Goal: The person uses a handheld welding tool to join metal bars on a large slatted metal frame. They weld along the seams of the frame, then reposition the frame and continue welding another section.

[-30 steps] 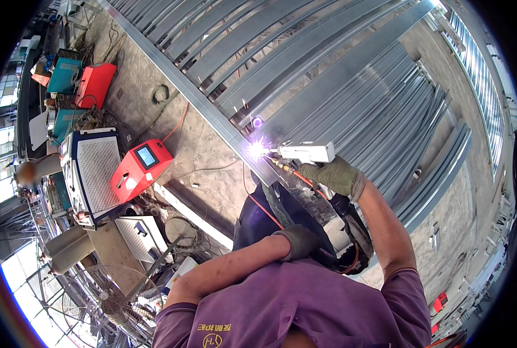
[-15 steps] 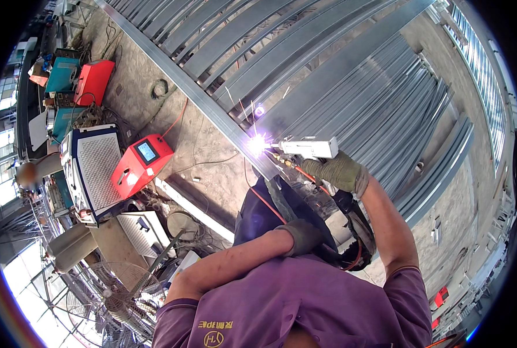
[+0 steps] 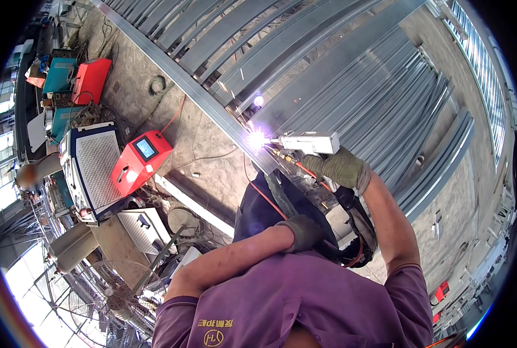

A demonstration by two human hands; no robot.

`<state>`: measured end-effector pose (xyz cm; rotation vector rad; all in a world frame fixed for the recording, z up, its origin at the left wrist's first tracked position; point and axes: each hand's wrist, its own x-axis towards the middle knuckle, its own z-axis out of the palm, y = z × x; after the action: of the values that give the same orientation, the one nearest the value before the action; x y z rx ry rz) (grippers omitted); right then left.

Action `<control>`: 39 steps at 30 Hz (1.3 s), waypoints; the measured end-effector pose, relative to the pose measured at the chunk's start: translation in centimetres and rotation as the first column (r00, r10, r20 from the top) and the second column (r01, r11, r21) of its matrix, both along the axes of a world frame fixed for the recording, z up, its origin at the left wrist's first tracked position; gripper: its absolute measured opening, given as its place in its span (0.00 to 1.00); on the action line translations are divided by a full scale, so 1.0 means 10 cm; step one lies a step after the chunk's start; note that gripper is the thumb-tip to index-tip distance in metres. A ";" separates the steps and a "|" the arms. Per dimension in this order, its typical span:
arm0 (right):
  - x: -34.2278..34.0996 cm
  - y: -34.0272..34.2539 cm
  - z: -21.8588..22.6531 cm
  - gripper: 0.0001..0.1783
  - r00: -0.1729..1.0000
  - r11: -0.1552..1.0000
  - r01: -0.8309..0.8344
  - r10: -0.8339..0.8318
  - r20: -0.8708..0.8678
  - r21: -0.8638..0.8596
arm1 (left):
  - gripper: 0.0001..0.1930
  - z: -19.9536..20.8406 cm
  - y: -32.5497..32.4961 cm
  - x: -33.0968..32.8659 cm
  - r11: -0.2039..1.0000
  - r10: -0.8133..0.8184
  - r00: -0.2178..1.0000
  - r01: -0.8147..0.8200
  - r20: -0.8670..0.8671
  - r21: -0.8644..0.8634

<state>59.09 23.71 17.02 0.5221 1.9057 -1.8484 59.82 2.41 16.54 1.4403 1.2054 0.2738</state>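
Observation:
My gloved right hand [image 3: 346,169] is closed round the rear of a white handheld welding gun [image 3: 311,141]. The gun's nozzle points left at a bright spark on the edge of a long metal rail [image 3: 218,113]. Flat metal bars [image 3: 197,51] meet that rail from the far side. An orange hose and brass fittings [image 3: 288,159] run beneath the gun towards my right wrist. In a dark glove, my left hand [image 3: 305,233] rests curled at my lap, close to an orange cable [image 3: 267,200]. What its fingers close on, if anything, is hidden.
Long metal profiles [image 3: 380,104] lie stacked to the right. On the left are a red unit with a screen [image 3: 139,162], a white perforated cabinet [image 3: 99,168], teal and red machines, and a wire-caged fan [image 3: 114,288]. Cables trail over the concrete floor [image 3: 203,145].
The gun and spark have shifted only very slightly. In the picture, the rail and bars sit a little farther left. My left hand stays at my lap.

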 end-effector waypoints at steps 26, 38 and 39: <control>0.07 0.00 0.04 0.28 0.995 0.997 0.045 -0.039 0.088 -0.063 | 0.11 0.06 0.04 0.00 1.000 0.017 1.000 -0.017 0.021 0.017; 0.09 -0.02 0.00 0.29 0.994 0.988 0.094 -0.086 0.069 -0.119 | 0.14 0.15 0.16 -0.06 0.994 -0.055 0.998 0.056 0.012 -0.091; 0.08 -0.01 0.04 0.29 0.993 0.990 0.088 -0.079 0.087 -0.111 | 0.12 0.04 0.09 0.01 0.999 -0.020 1.000 0.021 0.020 -0.039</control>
<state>59.90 23.60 17.41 0.6385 1.7369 -1.9443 59.87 3.30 16.99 1.4119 1.1736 0.2487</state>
